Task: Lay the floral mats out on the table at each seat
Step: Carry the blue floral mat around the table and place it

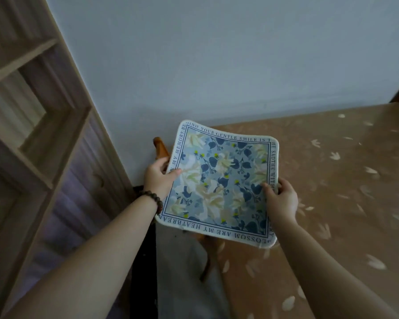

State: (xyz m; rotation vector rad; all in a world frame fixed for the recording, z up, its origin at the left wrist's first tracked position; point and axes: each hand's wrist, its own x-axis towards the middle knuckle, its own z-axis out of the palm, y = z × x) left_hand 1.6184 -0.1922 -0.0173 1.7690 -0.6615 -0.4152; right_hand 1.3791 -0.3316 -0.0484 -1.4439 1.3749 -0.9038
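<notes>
Floral mat held over the table's near-left corner.

We grip the floral mat [221, 180] at both sides: our left hand [158, 177] pinches its left edge, thumb on top, and our right hand [280, 200] pinches its right edge. It sags between them above the table [332, 180], whose brown cloth carries pale leaf prints. Beyond it, a wooden chair back [160, 148] meets the wall [217, 54]; shelving [32, 100] stands left.

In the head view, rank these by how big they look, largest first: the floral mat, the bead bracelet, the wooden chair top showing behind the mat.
1. Floral mat, held between both hands, by far the largest.
2 and 3. Bead bracelet and chair top look alike in size; the mat hides most of the chair, so no ranking between them.
</notes>
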